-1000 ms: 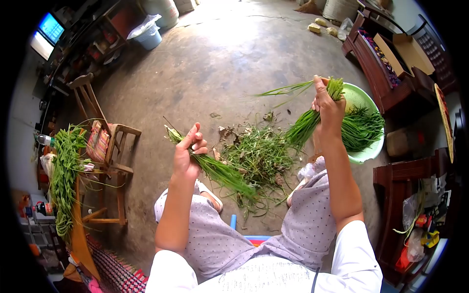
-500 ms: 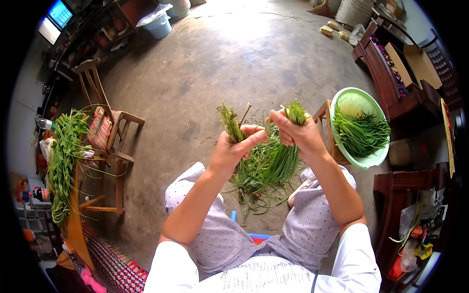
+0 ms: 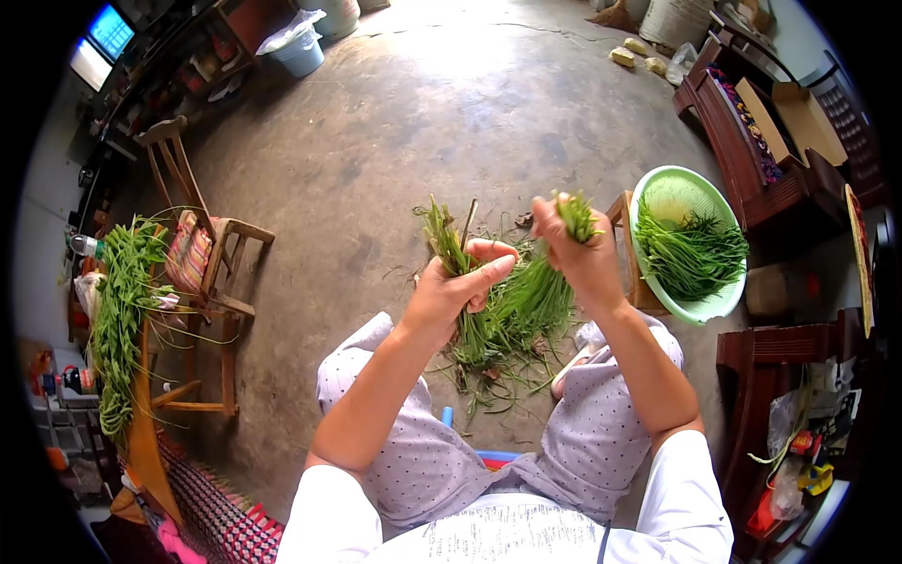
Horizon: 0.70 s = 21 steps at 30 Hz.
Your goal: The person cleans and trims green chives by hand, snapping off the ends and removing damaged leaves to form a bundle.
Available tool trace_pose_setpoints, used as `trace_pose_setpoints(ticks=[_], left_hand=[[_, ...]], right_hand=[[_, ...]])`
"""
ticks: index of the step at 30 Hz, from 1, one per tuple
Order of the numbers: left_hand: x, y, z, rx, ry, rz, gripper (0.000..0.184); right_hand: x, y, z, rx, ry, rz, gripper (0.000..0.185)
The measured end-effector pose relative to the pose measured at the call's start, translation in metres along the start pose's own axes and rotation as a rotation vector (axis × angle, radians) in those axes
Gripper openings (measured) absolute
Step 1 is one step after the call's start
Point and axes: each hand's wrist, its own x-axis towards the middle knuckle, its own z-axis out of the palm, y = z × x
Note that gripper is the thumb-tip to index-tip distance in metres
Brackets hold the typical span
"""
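Note:
My left hand [image 3: 449, 289] is closed around an untidy bunch of chives [image 3: 438, 230], its stem ends pointing up and a brownish stalk sticking out. Thumb and forefinger stretch toward the right. In my right hand [image 3: 590, 268] is a neater bunch of chives [image 3: 579, 218], pale cut ends up and long green leaves hanging below the fist. Both hands are raised above a loose pile of chives [image 3: 503, 343] on the floor between my feet. To the right, a light green basket [image 3: 672, 176] holds more chives [image 3: 693, 258].
The basket rests on a wooden stool [image 3: 622, 214]. At left, long leafy greens [image 3: 122, 310] lie on a wooden surface near a wooden chair [image 3: 211, 226]. A blue bin [image 3: 301, 58] stands at the back, and dark wooden furniture [image 3: 742, 193] lines the right side.
My right hand has moved slightly up and away from my left, carrying its bunch. Its fingers are now drawn in near the stem ends. The left hand stays almost in place.

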Motion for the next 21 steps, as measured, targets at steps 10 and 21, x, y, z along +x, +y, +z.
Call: trace_pose_setpoints(ticks=[10,21], left_hand=[[0.007,-0.017,0.000,0.071,0.042,-0.023,0.012],[0.004,-0.014,0.010,0.084,-0.027,0.018,0.018]], right_hand=[[-0.007,-0.005,0.011,0.165,-0.126,-0.108,0.021],[-0.002,0.012,0.007,0.091,-0.064,0.042,0.019]])
